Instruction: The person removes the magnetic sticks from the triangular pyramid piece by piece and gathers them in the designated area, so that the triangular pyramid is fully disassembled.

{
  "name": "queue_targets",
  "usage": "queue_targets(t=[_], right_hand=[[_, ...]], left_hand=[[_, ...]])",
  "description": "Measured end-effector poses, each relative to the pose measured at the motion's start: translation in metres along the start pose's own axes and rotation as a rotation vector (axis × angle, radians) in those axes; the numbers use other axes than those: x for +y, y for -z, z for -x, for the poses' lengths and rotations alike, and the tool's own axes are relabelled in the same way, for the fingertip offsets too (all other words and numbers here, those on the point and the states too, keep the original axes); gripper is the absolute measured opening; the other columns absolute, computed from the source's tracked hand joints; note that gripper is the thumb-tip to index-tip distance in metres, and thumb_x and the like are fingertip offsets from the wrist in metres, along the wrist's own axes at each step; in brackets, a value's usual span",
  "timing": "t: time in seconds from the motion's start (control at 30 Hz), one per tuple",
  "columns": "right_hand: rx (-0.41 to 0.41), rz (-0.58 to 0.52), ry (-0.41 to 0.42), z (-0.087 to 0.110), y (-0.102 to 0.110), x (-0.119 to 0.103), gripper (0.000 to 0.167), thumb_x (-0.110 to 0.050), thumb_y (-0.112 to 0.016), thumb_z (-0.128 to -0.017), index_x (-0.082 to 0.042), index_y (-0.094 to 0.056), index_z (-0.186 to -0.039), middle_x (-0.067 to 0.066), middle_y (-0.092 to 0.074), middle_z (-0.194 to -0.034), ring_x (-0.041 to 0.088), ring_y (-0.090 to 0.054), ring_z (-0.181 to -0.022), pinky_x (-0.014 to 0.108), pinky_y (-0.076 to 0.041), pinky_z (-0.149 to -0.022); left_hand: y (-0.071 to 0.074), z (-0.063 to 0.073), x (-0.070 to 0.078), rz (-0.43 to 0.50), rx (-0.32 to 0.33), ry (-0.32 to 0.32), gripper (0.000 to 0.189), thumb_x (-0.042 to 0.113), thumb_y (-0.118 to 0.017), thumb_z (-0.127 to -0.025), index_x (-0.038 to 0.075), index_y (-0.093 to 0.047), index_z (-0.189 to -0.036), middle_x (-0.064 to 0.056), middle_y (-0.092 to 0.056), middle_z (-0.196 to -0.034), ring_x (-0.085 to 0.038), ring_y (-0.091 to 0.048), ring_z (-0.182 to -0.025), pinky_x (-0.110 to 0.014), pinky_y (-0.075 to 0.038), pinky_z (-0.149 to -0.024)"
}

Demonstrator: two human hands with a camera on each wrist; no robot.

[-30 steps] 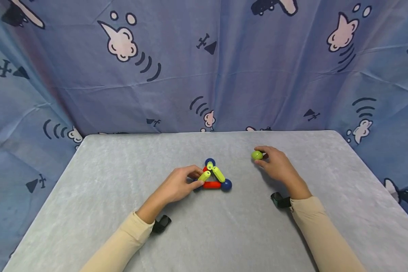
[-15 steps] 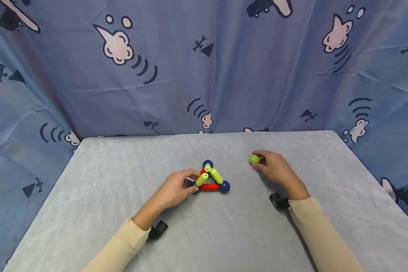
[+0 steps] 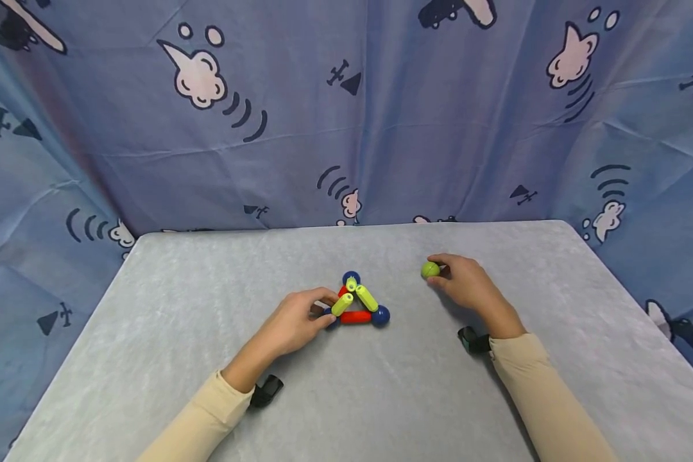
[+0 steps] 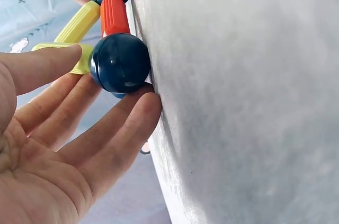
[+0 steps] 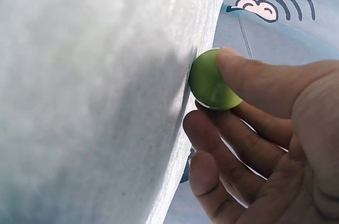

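Note:
A triangle of red rods and blue balls lies on the table. Yellow-green rods rise from its corners and lean inward. With thumb and fingers my left hand pinches the yellow-green rod at the near left corner. In the left wrist view the thumb presses that rod, and other fingers lie by the blue ball. Farther right, my right hand holds a green ball between thumb and fingers. The right wrist view shows this ball at the table surface.
The table has a pale grey cover. Behind it hangs a blue patterned curtain, which also runs down both sides. A black wrist camera sits on the left wrist, another black camera on the right.
The head view has shifted slightly, so everything sits a little farther left in it. Both hands keep their holds, and the rods and balls stay arranged as before.

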State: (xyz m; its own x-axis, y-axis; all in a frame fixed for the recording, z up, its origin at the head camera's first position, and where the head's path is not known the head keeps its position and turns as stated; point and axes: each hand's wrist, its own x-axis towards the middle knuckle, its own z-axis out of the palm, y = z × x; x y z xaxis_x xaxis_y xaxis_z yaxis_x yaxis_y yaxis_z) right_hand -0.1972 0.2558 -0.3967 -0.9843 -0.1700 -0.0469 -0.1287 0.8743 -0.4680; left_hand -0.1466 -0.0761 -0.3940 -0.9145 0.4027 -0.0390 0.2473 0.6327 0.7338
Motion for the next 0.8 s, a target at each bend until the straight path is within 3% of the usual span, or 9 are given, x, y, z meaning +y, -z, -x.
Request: queue_targets(t=[0.33,0.8], right_hand=[[-0.008,-0.007,-0.003,0.0004,0.0011,-0.0035,0.049,-0.018,-0.066,-0.096,-0.001,-0.054,-0.140,0.022,-0.062,-0.131,0.037,-0.063,-0.113,0.053,-0.049,-0.094],[0.025,-0.003,-0.002,0.0022,0.0012,-0.0034,0.045,-0.016,-0.068,-0.095,-0.001,-0.058,-0.136,0.022,-0.063,-0.129,0.037,-0.064,-0.111,0.052,-0.050,-0.091]], left_hand=[[0.0011,0.0000,0.0019,-0.057,0.017,-0.021,0.026,0.011,-0.074,-0.090,0.019,-0.070,-0.114,0.000,-0.072,-0.117,-0.019,-0.071,-0.098,-0.037,-0.057,-0.086],[-0.0002,-0.0001,0.0016,-0.067,0.019,-0.030,0.025,0.013,-0.073,-0.090,0.019,-0.070,-0.114,0.000,-0.072,-0.117,-0.018,-0.071,-0.097,-0.038,-0.057,-0.085]])
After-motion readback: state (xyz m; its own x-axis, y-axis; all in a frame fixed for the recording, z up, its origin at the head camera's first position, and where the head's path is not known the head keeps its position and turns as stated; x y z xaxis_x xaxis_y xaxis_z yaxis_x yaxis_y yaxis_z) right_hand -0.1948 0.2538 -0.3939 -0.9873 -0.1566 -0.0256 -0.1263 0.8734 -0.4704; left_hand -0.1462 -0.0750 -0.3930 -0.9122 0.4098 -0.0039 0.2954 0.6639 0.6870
